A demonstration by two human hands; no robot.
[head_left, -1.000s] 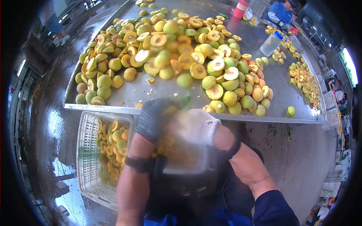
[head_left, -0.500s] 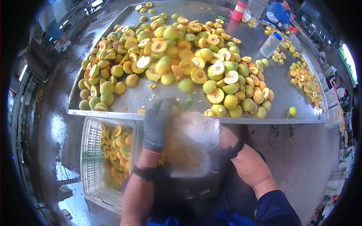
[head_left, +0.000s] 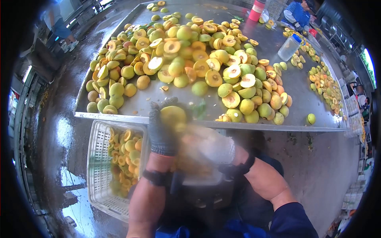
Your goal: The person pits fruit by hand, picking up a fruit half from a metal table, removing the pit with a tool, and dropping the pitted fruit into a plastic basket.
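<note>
My left hand (head_left: 162,133), in a dark grey knit glove, is wrapped round a yellow-green peach (head_left: 173,116) just in front of the table's near edge. Whether it is whole or cut is blurred. Close beside it on the right, my right hand (head_left: 212,144) wears a white glove and is smeared by motion. Its fingers, and anything in them, cannot be made out. Beyond both hands lies a big heap of whole and halved peaches (head_left: 213,78) on the metal table (head_left: 147,104). Below my hands a light-coloured container is partly hidden and blurred.
A white plastic crate (head_left: 99,166) of peach halves (head_left: 129,148) stands below the table at left. Farther back on the table are a blue-lidded clear jar (head_left: 289,48), a pink-red bottle (head_left: 256,10) and another pile (head_left: 325,87). People (head_left: 297,14) are in the background.
My left hand has risen slightly and turned, bringing the peach in it into clear sight. My right hand has shifted a little down and right, still blurred. The view has shifted slightly.
</note>
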